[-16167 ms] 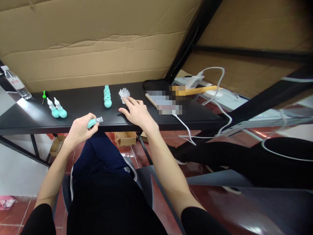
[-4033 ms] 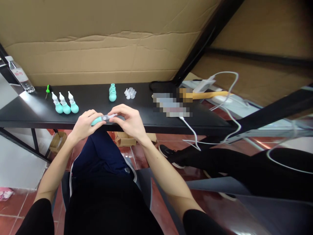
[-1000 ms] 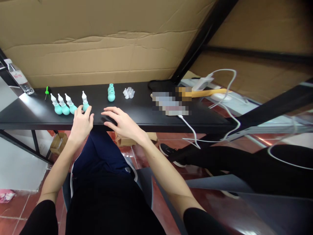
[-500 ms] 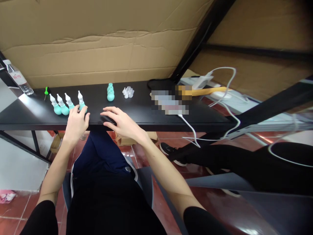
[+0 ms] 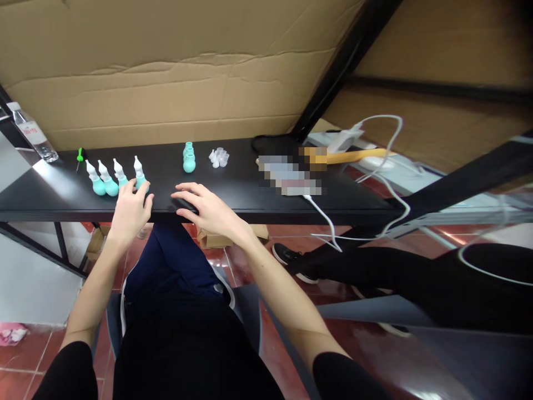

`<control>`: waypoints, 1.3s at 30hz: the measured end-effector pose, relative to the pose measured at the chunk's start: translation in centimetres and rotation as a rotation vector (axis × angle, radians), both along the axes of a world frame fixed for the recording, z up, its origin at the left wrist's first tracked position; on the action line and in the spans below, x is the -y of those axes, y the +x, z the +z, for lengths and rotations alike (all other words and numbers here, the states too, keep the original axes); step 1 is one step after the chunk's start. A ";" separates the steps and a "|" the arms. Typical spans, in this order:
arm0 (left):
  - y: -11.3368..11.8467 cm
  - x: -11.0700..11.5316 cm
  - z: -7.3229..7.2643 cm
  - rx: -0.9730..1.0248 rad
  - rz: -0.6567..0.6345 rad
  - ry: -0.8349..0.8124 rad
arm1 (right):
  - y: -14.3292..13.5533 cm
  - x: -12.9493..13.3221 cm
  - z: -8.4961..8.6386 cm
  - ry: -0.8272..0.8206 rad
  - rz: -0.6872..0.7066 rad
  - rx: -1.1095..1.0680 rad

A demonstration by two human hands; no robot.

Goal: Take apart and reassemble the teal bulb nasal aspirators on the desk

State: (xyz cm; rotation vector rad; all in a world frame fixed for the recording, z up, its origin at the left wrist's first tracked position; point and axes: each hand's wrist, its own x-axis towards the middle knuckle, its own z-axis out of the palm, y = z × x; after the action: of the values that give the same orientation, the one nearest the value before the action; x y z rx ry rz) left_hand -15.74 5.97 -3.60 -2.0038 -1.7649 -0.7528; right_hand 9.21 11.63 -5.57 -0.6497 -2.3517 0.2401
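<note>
Several teal bulbs with white nozzles stand in a row at the left of the black table; the rightmost one [image 5: 139, 166] is set slightly apart. My left hand [image 5: 132, 208] rests at the table's front, its fingers apart and partly over the lower part of that bulb. Further right my right hand [image 5: 204, 205] is spread above the front of the table, nothing held, with a dark object [image 5: 184, 204] under its fingers. Teal bulbs without nozzles [image 5: 189, 162] stand close together behind, and beside them lies a small pile of clear white nozzle parts [image 5: 219, 158].
A water bottle [image 5: 34, 133] and a green-handled tool [image 5: 80, 158] are at the back left. A blurred device [image 5: 287, 175] with a white cable lies right of centre. Another person's dark-clothed legs [image 5: 375, 266] extend below the table at right.
</note>
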 end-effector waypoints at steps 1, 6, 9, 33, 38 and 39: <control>0.0 0.0 0.0 0.002 -0.003 0.003 | 0.0 0.0 0.0 0.003 0.001 0.002; -0.1 0.0 -0.1 0.026 0.004 0.028 | 0.0 0.0 0.0 0.009 -0.001 0.004; 0.0 0.2 0.0 0.038 0.005 0.034 | 0.0 0.0 0.0 0.005 0.000 0.005; 1.9 0.9 -1.0 -0.038 0.109 0.063 | 0.0 0.2 0.3 0.002 0.016 0.025; 2.0 1.0 -0.9 -0.043 0.109 0.066 | 0.0 0.2 0.3 0.008 0.012 0.038; 2.0 1.0 -0.9 -0.036 0.114 0.057 | 0.0 0.2 0.3 0.008 0.013 0.039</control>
State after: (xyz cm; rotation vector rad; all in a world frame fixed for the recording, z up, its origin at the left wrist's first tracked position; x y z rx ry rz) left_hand -13.70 4.99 -4.50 -1.8516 -1.7991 -0.7189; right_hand 9.18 11.43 -5.27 -0.6409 -2.3937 0.2255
